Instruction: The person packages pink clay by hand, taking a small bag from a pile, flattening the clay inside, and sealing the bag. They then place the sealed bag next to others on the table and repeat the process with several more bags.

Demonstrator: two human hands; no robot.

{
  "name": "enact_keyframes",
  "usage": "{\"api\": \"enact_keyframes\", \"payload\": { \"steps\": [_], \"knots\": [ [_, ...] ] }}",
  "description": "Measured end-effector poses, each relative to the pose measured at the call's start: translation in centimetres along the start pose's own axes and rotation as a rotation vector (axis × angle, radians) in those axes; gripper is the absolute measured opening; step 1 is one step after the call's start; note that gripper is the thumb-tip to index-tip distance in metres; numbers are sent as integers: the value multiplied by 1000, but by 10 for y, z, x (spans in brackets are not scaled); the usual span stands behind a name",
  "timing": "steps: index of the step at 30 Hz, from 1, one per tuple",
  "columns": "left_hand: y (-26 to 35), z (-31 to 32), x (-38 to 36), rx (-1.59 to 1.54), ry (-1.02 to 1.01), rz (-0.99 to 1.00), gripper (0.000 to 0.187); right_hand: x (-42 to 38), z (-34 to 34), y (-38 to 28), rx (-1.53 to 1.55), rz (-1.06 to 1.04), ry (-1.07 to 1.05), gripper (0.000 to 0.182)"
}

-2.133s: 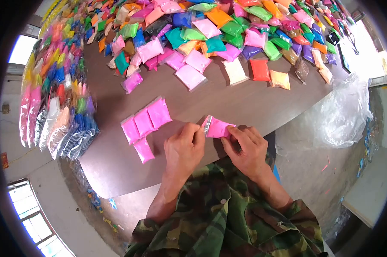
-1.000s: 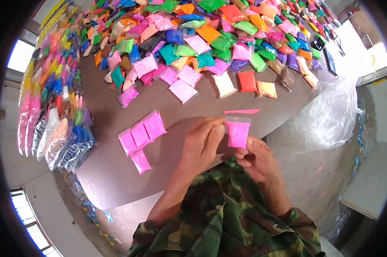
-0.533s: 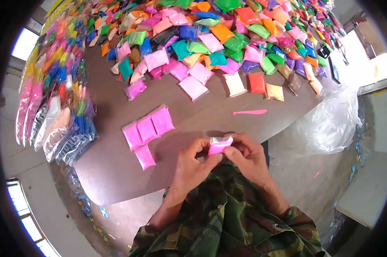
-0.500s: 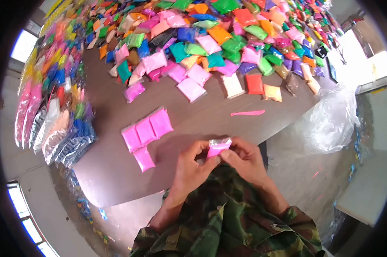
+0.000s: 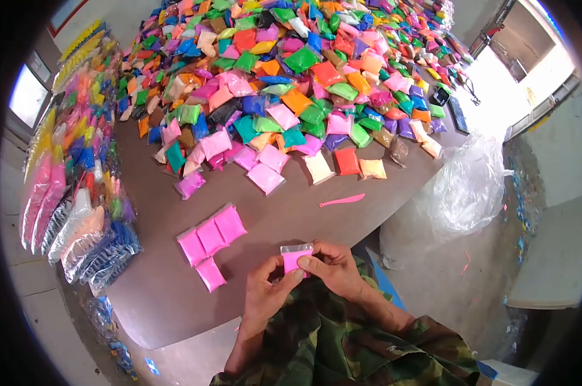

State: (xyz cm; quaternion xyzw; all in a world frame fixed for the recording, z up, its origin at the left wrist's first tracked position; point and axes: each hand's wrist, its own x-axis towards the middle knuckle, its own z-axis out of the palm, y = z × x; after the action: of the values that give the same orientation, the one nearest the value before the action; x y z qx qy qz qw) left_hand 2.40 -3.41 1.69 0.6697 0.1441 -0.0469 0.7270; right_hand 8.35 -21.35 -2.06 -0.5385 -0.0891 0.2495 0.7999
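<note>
A small clear packet of pink material (image 5: 293, 258) is pinched between both hands near the table's front edge. My left hand (image 5: 265, 289) holds its left side, fingers curled around it. My right hand (image 5: 335, 269) grips the right side, the thumb pressed on the packet's front. The clear top strip of the packet points away from me. Several bright pink packets (image 5: 208, 237) lie flat on the table to the left, three in a row and another just below. A pink plastic knife (image 5: 342, 200) rests beyond my hands.
A large heap of colourful packets (image 5: 304, 83) covers the far part of the brown table (image 5: 156, 302). Long clear bags of coloured packets (image 5: 85, 212) are stacked along the left side. A big clear plastic bag (image 5: 461, 193) hangs at the right edge, near a dark phone-like object (image 5: 458, 114).
The view has tilted up, showing more of the heap. In my hands, the pink packet is now turned more upright and shows more of its face; both hands still hold it.
</note>
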Motion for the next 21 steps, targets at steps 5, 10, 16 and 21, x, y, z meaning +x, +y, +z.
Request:
{"api": "enact_keyframes", "payload": {
  "steps": [5,10,16,21],
  "knots": [
    [-12,-6,-6,115,88,120,15,0,21,-7,70,74,-36,20],
    [-12,-5,-12,263,176,244,15,3,22,1,93,96,-60,18],
    [-13,-7,-19,90,220,30,19,8,32,18,85,-47,-23,15],
    [-17,-11,-24,-24,270,-7,19,13,34,20,146,25,-113,18]
  ]
}}
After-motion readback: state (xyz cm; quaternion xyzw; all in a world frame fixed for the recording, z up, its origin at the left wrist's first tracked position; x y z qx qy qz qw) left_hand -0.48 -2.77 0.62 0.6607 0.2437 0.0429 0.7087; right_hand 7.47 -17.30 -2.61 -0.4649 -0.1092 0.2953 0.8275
